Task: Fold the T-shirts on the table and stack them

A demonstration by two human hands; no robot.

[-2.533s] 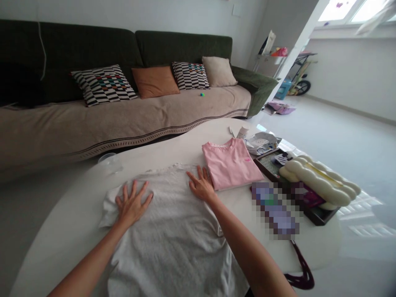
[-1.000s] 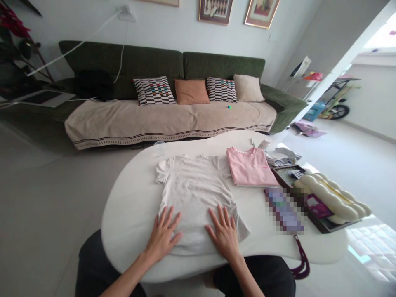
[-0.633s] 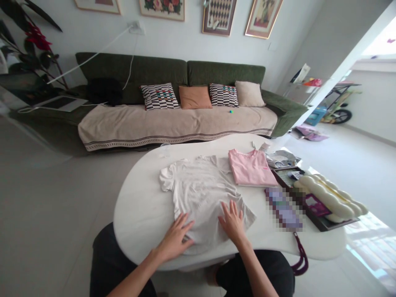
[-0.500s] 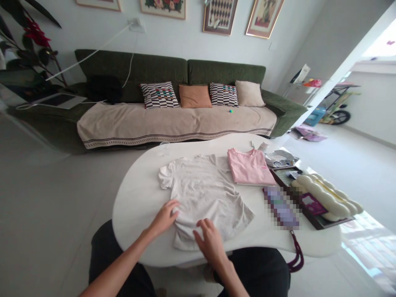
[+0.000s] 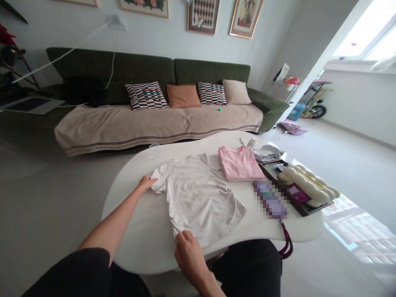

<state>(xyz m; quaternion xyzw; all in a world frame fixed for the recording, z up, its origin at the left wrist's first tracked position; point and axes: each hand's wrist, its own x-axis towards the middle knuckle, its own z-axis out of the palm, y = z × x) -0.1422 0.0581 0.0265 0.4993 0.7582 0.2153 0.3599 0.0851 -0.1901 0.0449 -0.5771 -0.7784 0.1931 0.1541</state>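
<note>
A pale grey-white T-shirt (image 5: 198, 194) lies spread out and slightly wrinkled on the white table (image 5: 133, 239). At its left sleeve, my left hand (image 5: 146, 183) pinches the cloth between thumb and fingers. My right hand (image 5: 187, 249) is closed on the shirt's bottom hem at the corner nearest me; the knuckles hide the gripped fabric. Just beyond the shirt's right side sits a folded pink T-shirt (image 5: 240, 163), apart from both hands.
Right of the shirts lie a blurred purple phone-like object (image 5: 270, 200) with a dark red strap (image 5: 287, 243), and a dark tray (image 5: 305, 210) bearing a cream puffy tissue cover (image 5: 309, 183). Behind the table stands a green sofa (image 5: 213, 70) with several cushions.
My left hand has moved up and left from the shirt's side to its sleeve and closed there. The right hand has shifted left and down, gripping the hem. The view has turned slightly right.
</note>
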